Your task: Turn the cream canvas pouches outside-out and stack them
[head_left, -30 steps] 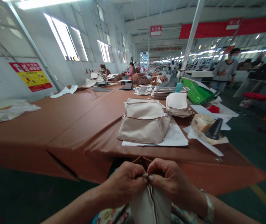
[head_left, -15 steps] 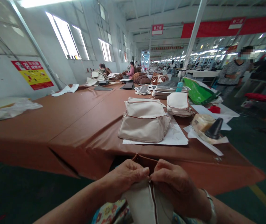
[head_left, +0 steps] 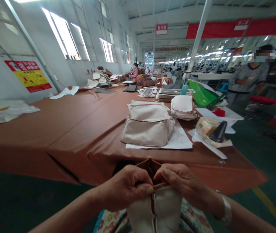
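Note:
A cream fabric piece with brown edging [head_left: 165, 207] lies over my lap, a brown seam running down its middle; it looks like a pouch or bag part. My left hand [head_left: 134, 183] pinches its brown edge close to the seam. On the other side of the seam, my right hand [head_left: 176, 178] grips the same edge, thumb and fingers closed. Brown flaps [head_left: 149, 165] stand up beyond my fingers, against the table's front edge. Just ahead, a stack of similar cream pieces [head_left: 147, 129] rests on white paper [head_left: 183, 137].
The table [head_left: 62, 119] has a brown cover. To the right sit a smaller cream stack [head_left: 183, 105], a black cone-shaped object [head_left: 218, 132] beside a yellowish block [head_left: 207, 125], and a green bag [head_left: 204, 94]. A masked person [head_left: 248, 76] stands beyond the table at right.
My right hand has shifted up and over the edge, its fingers now further across the brown border. The brown flaps show more between my hands. The view has turned slightly right.

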`<state>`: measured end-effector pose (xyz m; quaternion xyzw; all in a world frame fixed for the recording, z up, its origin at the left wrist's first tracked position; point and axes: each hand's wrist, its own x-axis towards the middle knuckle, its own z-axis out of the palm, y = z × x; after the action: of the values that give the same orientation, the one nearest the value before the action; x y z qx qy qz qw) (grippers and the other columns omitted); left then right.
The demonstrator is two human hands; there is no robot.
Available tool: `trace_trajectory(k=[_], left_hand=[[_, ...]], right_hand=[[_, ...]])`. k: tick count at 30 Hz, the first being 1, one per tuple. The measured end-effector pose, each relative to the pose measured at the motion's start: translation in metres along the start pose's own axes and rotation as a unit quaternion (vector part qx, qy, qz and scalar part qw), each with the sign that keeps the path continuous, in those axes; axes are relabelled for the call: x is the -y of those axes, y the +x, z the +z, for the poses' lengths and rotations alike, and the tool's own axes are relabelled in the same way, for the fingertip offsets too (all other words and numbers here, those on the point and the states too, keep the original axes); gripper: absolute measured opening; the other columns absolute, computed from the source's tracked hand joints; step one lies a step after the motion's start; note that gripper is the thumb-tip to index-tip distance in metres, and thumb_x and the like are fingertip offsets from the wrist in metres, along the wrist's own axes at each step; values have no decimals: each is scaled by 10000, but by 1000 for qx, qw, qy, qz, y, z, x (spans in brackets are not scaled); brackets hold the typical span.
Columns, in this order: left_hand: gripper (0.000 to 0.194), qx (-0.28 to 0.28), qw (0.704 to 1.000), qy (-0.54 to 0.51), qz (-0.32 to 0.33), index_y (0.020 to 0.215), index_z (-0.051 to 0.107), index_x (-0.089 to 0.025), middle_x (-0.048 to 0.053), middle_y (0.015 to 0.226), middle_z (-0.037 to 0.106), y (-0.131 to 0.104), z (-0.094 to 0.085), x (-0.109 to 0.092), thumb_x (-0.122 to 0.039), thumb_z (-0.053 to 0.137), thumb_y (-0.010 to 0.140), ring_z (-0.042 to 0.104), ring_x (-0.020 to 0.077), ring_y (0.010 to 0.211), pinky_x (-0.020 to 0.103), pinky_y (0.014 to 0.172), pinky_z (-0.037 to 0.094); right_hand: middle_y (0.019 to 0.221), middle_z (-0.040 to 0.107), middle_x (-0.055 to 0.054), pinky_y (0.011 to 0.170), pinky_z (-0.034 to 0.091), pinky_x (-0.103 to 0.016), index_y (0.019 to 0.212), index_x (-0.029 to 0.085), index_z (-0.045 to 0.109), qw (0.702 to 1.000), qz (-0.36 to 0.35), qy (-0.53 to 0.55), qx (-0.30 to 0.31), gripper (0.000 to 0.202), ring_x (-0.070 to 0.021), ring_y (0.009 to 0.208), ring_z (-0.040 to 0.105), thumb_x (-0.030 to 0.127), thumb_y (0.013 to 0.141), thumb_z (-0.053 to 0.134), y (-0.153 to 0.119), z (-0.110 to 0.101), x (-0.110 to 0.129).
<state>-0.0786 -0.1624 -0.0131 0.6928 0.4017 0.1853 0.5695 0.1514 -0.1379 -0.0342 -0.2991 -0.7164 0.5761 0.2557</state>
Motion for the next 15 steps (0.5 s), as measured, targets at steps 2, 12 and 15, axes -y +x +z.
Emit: trace_trajectory(k=[2,12,15], left_hand=[[387,-3,999,33,24,785,580,-106,-36,641,386,0,0,-4,-468,519,909,299,86,584,194,495,254],[454,-32,989,-140,28,721,481,-147,-39,622,390,4,9,10,-570,604,828,298,74,534,200,475,231],[505,7,993,-121,2,771,554,-119,-24,660,411,2,-14,16,-621,580,823,314,88,576,203,510,248]], right_hand=[[703,471,9,518,279,-221,795,113,628,999,8,-7,48,441,-104,615,378,484,963,459,6,-2,5],[620,368,33,504,252,-228,608,164,452,996,-72,10,48,472,-95,569,329,519,904,548,14,2,-15],[655,379,25,498,237,-227,635,164,466,997,-56,47,23,450,-95,571,323,514,902,560,12,-10,-21]])
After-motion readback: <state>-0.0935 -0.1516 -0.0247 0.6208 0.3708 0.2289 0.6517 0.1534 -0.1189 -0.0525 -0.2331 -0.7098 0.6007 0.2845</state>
